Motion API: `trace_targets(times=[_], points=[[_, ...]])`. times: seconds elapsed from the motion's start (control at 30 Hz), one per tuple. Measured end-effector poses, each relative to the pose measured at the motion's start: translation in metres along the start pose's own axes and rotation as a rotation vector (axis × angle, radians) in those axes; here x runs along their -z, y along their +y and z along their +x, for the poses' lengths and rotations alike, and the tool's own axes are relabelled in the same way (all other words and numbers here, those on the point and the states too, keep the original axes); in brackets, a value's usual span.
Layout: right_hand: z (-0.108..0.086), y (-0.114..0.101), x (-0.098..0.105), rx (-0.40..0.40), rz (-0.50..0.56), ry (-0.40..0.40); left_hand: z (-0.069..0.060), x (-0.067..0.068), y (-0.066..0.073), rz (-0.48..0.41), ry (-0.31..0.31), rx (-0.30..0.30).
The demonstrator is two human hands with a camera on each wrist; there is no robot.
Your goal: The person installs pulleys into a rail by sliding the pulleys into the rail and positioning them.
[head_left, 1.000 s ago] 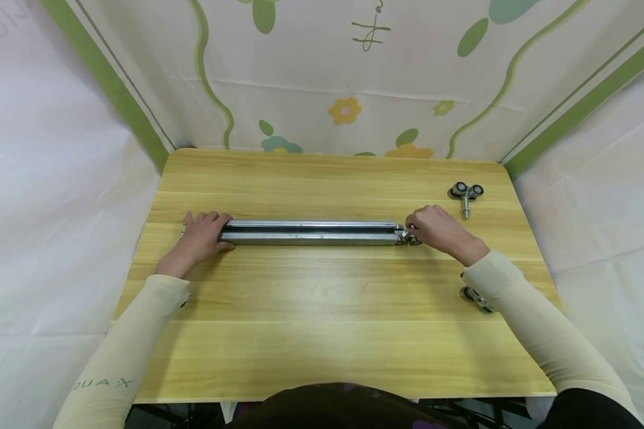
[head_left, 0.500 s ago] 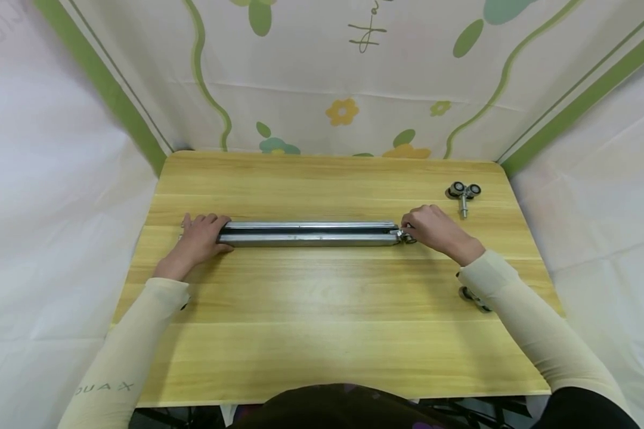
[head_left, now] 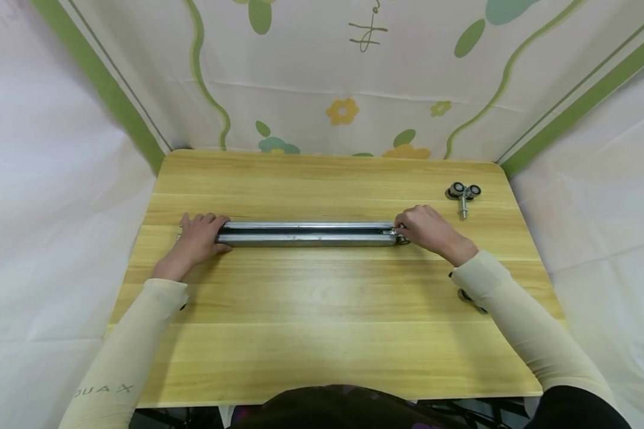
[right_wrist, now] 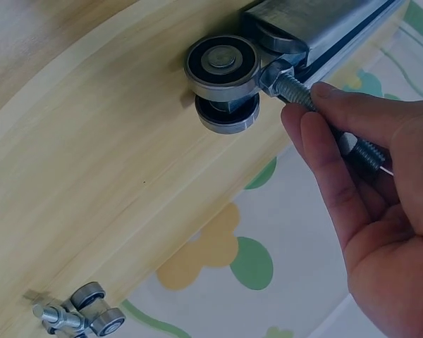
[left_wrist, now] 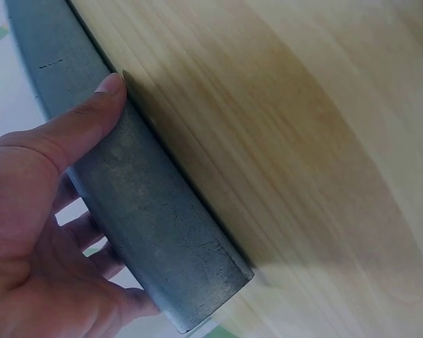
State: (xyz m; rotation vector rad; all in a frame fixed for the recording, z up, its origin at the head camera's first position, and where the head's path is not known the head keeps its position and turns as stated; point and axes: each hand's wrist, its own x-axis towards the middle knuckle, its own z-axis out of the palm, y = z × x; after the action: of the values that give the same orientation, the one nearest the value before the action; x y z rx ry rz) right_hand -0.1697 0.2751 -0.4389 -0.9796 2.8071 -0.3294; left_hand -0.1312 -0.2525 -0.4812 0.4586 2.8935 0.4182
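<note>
While the right hand [head_left: 429, 229] has its fingers clamped on the threaded stem [right_wrist: 294, 90], the roller trolley [right_wrist: 222, 74] lies just beyond them, one roller [right_wrist: 280, 44] partly inside the nearer end of the metal rail [head_left: 306, 241]; long axis: leftward from those fingers; far end: gripped by the left hand [head_left: 195, 238].

Slotted metal rail [head_left: 306, 240], lying horiz., wheeled trolley [right_wrist: 273, 75], partly in R end

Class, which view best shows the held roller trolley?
The right wrist view: the roller trolley appears large, its outer wheels and bolt visible. The head view shows it small, partly hidden by the right hand; the left wrist view lacks it.
</note>
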Motion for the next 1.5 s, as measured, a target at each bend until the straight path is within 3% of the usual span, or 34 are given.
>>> trace_targets(times=[0.5,1.5], points=[[0.012,-0.012,-0.006,0.036,-0.025,-0.007,0.000,-0.001,-0.001,-0.014,-0.006,0.010],[0.011,-0.014,-0.010,0.045,-0.005,0.030,0.000,-0.002,-0.003,-0.029,0.004,0.004]])
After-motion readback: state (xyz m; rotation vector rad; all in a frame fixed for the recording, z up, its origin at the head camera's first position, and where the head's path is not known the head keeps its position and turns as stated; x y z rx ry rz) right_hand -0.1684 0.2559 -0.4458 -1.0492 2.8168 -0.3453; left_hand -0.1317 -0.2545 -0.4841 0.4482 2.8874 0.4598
